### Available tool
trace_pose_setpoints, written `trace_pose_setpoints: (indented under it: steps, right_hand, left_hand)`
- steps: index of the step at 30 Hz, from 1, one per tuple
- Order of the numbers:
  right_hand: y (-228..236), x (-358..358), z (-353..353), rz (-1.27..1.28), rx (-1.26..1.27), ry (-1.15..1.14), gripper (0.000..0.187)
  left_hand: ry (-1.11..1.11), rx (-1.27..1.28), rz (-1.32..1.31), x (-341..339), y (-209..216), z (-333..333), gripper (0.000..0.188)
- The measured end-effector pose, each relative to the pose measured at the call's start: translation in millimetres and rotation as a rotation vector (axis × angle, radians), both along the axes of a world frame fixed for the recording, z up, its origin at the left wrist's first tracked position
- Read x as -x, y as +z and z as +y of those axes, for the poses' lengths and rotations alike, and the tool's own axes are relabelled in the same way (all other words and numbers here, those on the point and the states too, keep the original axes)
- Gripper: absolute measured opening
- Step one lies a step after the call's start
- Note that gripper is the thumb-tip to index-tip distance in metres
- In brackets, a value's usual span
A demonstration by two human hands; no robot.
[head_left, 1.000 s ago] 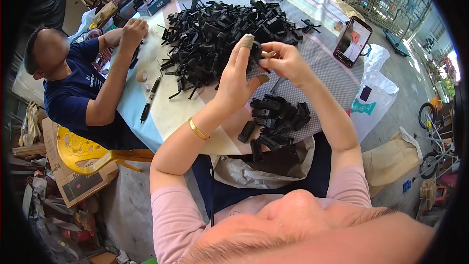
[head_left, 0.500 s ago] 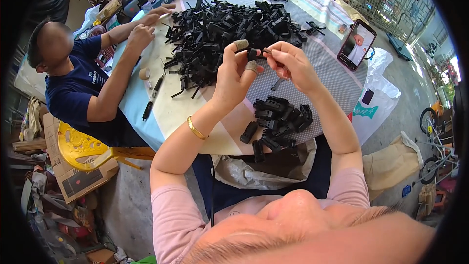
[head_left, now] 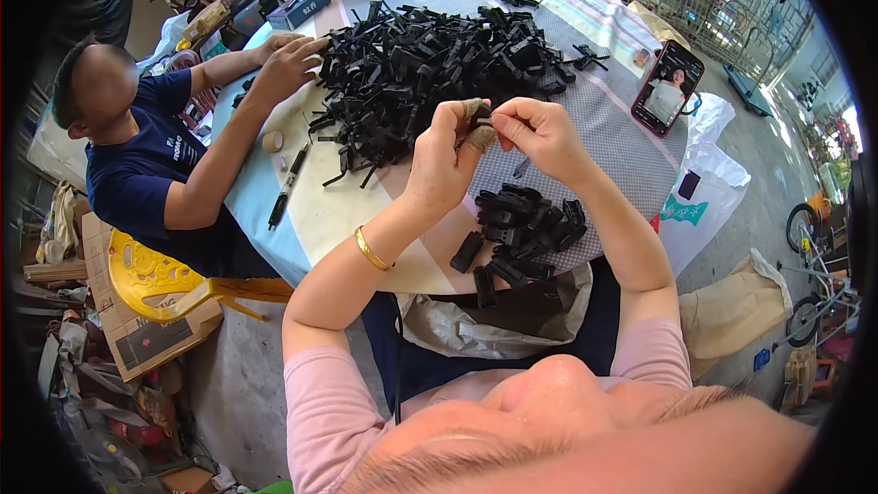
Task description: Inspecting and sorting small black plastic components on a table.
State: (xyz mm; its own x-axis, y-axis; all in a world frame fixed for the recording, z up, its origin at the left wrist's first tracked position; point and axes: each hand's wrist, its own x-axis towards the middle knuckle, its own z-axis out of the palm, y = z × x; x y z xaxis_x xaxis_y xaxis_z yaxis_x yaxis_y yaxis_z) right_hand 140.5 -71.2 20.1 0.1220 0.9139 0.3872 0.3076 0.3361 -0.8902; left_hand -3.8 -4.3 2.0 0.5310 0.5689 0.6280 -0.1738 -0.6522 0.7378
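Part in hand, a small black part (head_left: 483, 118), sits at the fingertips over the near edge of a large heap of black pieces (head_left: 430, 64). The left hand (head_left: 442, 154) is closed round it, thumb against fingers, with tan finger covers (head_left: 481, 138) on the thumb and one finger. The right hand (head_left: 541, 134) is drawn into a pinch at the part's right side; what lies between its fingertips is hidden and cannot be told.

Handling, as judged: the part appears light and stiff, probably moulded plastic, not readily crushed. Smooth faces could slip under bare skin; the covers should improve purchase. Best hold is across the body between thumb and forefinger, clear of any thin projection, which may be the weaker point.

Materials: heap pieces are matt to faintly glossy black, angular, many with slender arms, and tangled together. A nearer cluster of black blocks (head_left: 528, 224) shows chunkier, rounded-oblong bodies, lying near the table edge, well apart from the held part. The tablecloth (head_left: 615, 160) is soft fabric in pale panels, one finely dotted. A pale, creased sack (head_left: 437, 331) hangs open below the edge. A smooth, rigid phone (head_left: 668, 87) stands at right; a co-worker's hand (head_left: 291, 71) is beside the heap's left edge.
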Motion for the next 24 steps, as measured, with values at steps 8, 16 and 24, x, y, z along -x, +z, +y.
trace_pose_setpoints:
  steps: [8,16,24]
  right_hand:
    - [0.3,2.7,-1.1,-0.067,-0.017,-0.005,0.013]
    - [-0.3,0.3,-0.8,0.127,0.050,0.090,0.013]
    - [4.2,-8.9,-2.5,-0.217,-0.272,-0.018,0.013]
  left_hand:
    - [0.075,-0.003,0.013,0.7,-5.2,2.4,0.015]
    - [0.076,-0.049,-0.025,1.3,3.9,-4.4,0.018]
    - [-0.533,0.976,-0.379,12.2,22.3,7.2,0.021]
